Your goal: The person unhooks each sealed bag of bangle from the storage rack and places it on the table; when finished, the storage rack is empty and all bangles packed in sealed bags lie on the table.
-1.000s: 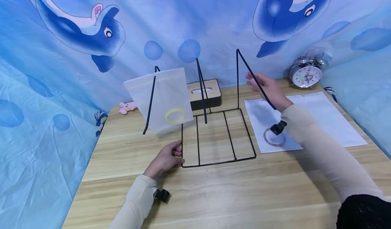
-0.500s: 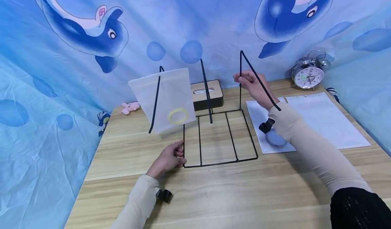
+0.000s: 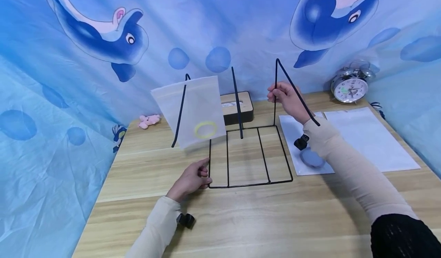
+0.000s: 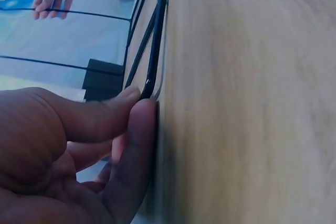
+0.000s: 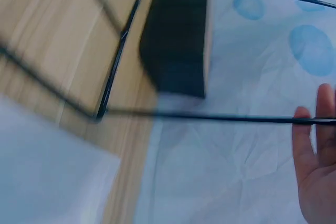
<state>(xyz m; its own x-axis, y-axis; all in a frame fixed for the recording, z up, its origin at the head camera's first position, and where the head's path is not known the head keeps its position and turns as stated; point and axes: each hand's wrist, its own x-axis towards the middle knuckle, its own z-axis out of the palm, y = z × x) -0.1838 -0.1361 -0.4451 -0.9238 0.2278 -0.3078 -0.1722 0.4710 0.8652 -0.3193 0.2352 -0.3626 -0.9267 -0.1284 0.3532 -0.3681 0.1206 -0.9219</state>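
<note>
A black wire rack point(image 3: 263, 156) with upright hooked arms stands mid-table. My left hand point(image 3: 191, 178) pinches the front left corner of its base between thumb and forefinger; in the left wrist view, that hand point(image 4: 68, 135) holds the bent wire point(image 4: 151, 72). My right hand point(image 3: 291, 102) grips the tall right upright point(image 3: 275, 78), thumb and fingertips at the rod. Part of that hand point(image 5: 320, 166) shows at the right wrist view's edge, with the rod crossing its fingers. From the left arm hangs a whitish translucent bag point(image 3: 186, 108) with a yellow ring point(image 3: 205, 130) showing.
Behind the rack sits a tissue box point(image 3: 246, 114) with a wooden top. Two white sheets or bags point(image 3: 375, 147) lie at right, a round ring point(image 3: 311, 158) on the nearer one. An alarm clock point(image 3: 350, 88) and a pink toy point(image 3: 149, 121) stand near the curtain point(image 3: 251, 32).
My right hand has moved left from beyond the slanting arm to the right upright and grips it. The left hand keeps its pinch. The head view has shifted slightly.
</note>
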